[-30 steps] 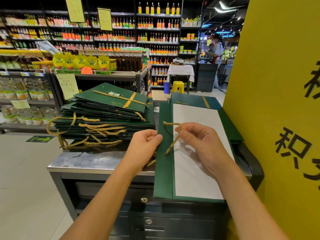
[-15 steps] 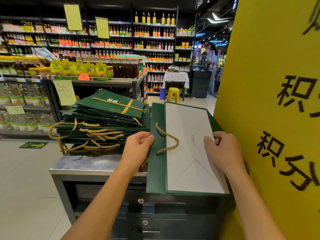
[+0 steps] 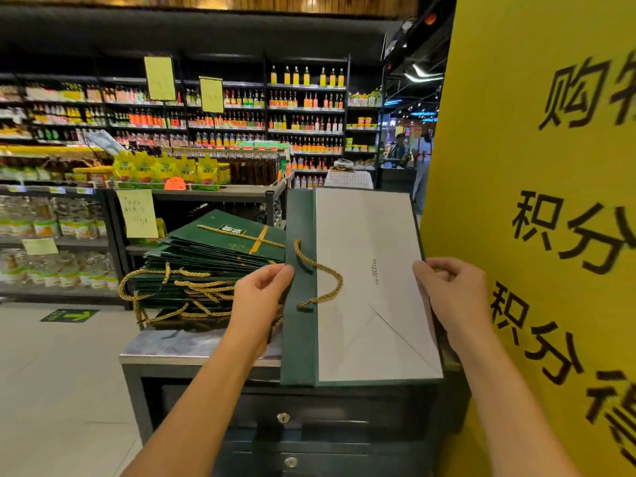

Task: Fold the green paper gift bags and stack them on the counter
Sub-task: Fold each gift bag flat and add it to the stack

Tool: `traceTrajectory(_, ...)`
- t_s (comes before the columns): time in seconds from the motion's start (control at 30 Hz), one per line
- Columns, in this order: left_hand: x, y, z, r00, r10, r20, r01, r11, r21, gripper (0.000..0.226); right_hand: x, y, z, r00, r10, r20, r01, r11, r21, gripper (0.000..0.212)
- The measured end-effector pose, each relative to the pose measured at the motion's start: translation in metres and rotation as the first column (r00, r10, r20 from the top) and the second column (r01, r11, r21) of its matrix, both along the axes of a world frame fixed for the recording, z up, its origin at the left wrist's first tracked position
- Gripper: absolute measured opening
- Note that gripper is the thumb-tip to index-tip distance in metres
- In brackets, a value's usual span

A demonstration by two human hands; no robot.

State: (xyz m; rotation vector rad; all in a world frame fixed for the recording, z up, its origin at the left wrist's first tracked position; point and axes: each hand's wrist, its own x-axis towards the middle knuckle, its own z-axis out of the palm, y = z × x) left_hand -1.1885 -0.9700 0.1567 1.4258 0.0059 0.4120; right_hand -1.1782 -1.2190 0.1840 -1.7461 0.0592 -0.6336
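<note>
At the counter (image 3: 192,344), gift bag (image 3: 364,311) lengthwise away

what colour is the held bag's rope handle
Gold; the twisted rope handle shows in the head view.

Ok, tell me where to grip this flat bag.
Pinch the bag at its two long side edges, mid-height, left hand from the left, right hand from the right: it is flat, thin and broad. Stay clear of the loose rope handle.
</note>
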Motion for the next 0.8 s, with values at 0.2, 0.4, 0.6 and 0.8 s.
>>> traceTrajectory(0.2, 0.000, 0.016, 0.054, 0.976, 0.081, 0.201, -0.089, 0.995, 0.032, 0.023, -0.007, 0.006, 0.045, 0.971, 0.112, 0.210, -0.151, 0.972, 0.180, 0.009)
traceTrajectory(0.4, -0.005, 0.025, 0.071, 0.950, 0.011, 0.313, -0.046, 0.993, 0.106, 0.020, -0.008, 0.005, 0.059, 0.926, 0.230, 0.298, -0.319, 0.901, 0.295, 0.021)
traceTrajectory(0.6, -0.010, 0.024, 0.061, 0.975, -0.125, 0.184, 0.131, 0.991, -0.022, 0.025, -0.007, -0.005, 0.046, 0.948, 0.301, 0.106, -0.319, 0.880, 0.352, 0.016)
traceTrajectory(0.8, -0.003, 0.007, 0.021, 0.995, -0.095, 0.036, 0.091, 0.990, 0.105, 0.011, 0.001, -0.011, 0.006, 0.972, 0.213, -0.100, -0.204, 0.975, 0.090, 0.024)
